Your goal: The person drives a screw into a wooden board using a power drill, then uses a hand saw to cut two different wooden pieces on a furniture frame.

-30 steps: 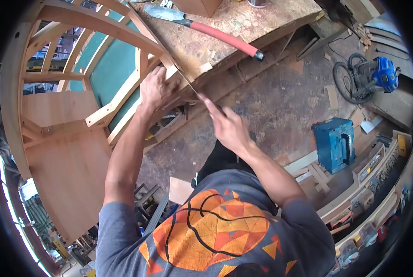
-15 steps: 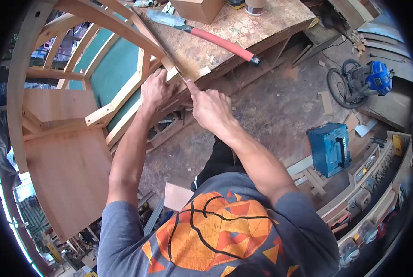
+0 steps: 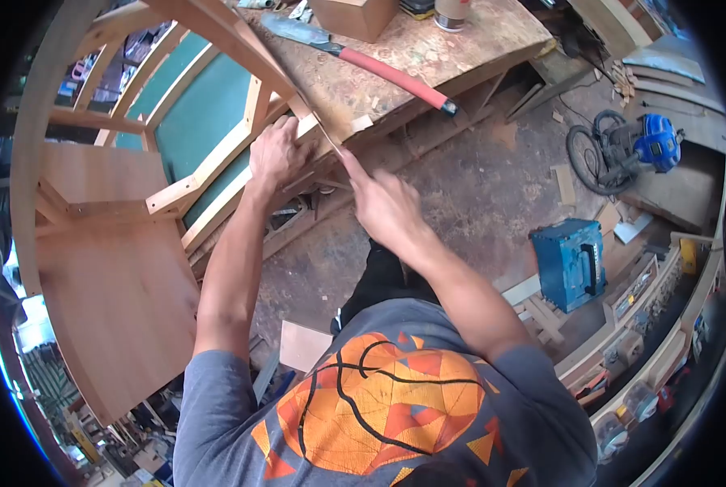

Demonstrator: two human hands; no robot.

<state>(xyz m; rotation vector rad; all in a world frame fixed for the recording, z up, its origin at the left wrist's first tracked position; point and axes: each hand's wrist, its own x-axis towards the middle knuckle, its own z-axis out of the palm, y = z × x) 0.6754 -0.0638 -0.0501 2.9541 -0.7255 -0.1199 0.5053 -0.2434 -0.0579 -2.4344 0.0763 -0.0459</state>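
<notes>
My left hand (image 3: 275, 154) is closed around the end of a pale wooden rail (image 3: 225, 201) of the frame, by the workbench edge. My right hand (image 3: 383, 203) grips a thin saw-like blade (image 3: 325, 131) by its near end, index finger stretched along it; the handle is hidden in the fist. The blade lies against the wood just right of my left hand. A curved wooden frame (image 3: 233, 50) with green panels (image 3: 205, 105) stands at the left. On the workbench (image 3: 485, 40) lies a tool with a red sleeve (image 3: 391, 79) and a grey blade.
A wooden block (image 3: 353, 18) and a can (image 3: 451, 15) stand on the bench. On the floor at the right are a blue vacuum (image 3: 658, 144) with a black hose and a blue case (image 3: 568, 264). Wood offcuts (image 3: 544, 316) lie near the case.
My right hand has moved down and to the right, away from my left hand, drawing the blade back with it. My left hand stays on the rail. The view has shifted slightly.
</notes>
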